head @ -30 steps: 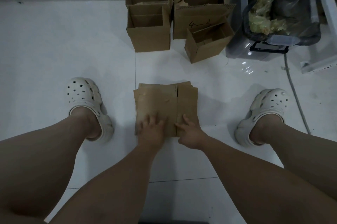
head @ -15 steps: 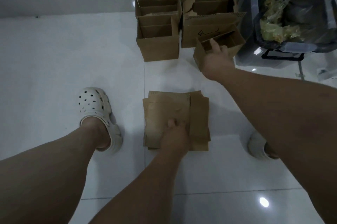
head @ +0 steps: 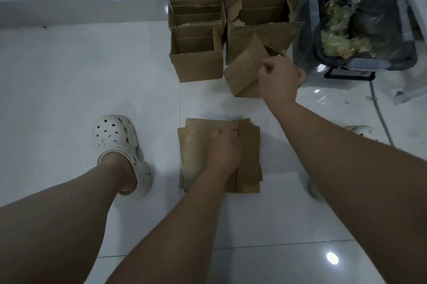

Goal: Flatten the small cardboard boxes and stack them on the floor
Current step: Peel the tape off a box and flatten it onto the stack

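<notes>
Right hand: my right hand point(head: 280, 77) was closed on the upper edge of a small cardboard box point(head: 242, 73), which sat tipped on a corner, just in front of the unflattened boxes point(head: 196, 52).
Left hand: my left hand point(head: 225, 147) lay palm-down on the flattened stack point(head: 248, 156); I could not tell whether its fingers were curled or flat.
Stack position: on the white tiled floor point(head: 69, 87), between my feet, well short of the row by the wall.
Handling: I judged the box light, thin-walled and stiff along its creases, likely to fold at the corners under a push.
Grip: I judged the open rim or a flap the best hold, with 2 hands pressing opposite corners to collapse it.
Risk: torn flaps looked weak.
</notes>
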Tool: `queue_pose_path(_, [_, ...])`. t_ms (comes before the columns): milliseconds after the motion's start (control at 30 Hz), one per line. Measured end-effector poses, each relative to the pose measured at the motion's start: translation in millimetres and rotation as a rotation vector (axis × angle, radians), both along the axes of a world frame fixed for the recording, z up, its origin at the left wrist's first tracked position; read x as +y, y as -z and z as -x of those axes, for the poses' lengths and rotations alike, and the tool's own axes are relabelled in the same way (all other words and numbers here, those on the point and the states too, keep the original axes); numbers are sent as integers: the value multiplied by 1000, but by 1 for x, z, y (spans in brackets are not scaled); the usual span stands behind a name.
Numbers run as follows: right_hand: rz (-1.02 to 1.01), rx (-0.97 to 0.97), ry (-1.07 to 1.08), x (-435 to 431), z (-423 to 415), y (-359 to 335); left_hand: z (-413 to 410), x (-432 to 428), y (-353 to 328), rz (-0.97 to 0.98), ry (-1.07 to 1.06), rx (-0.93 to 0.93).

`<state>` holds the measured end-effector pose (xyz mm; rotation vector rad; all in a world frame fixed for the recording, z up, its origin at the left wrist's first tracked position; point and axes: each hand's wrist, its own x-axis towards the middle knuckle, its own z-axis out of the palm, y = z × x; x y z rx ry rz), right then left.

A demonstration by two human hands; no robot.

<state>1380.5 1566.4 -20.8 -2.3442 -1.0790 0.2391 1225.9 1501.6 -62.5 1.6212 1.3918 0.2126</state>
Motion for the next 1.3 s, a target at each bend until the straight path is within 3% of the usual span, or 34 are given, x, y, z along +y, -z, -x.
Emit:
queue_pose_path(100, [-220,193,206,-14,7,-32,1,10,-8,107,-230,-171])
queue_pose_path(200, [-462,504,242,-31,9,-55,5,24,-15,207,-459,-281])
queue_pose_path(267, [-507,694,269,-39,10,-63,12,33,-21,268,-578,-411])
queue_pose_path(400, [-458,1197,412,-45,20,-61,32,49,-32,521,-720,-702])
queue_pose_path(500, [-311,1312,475,-59,26,-49,49,55,-35,674,-692,-953])
queue_pose_path(567, [-211,1304,477,-74,28,-42,58,53,-35,741,-661,-997])
queue_pose_path(667, [44,1105,334,-94,31,-32,62,45,-36,760,-579,-909])
queue_pose_path(733, [150,1111,253,-105,38,-28,62,38,-37,747,-539,-838])
queue_pose_path(833, [199,1166,244,-114,46,-19,60,29,-43,727,-518,-701])
queue_pose_path(1067, [269,805,160,-131,56,-9,54,4,-52,279,-385,-135])
queue_pose_path(1200, [231,867,212,-130,66,-9,57,-2,-54,178,-485,-29])
queue_pose_path(1300, [313,900,32,-141,70,0,64,-3,-51,124,-443,104])
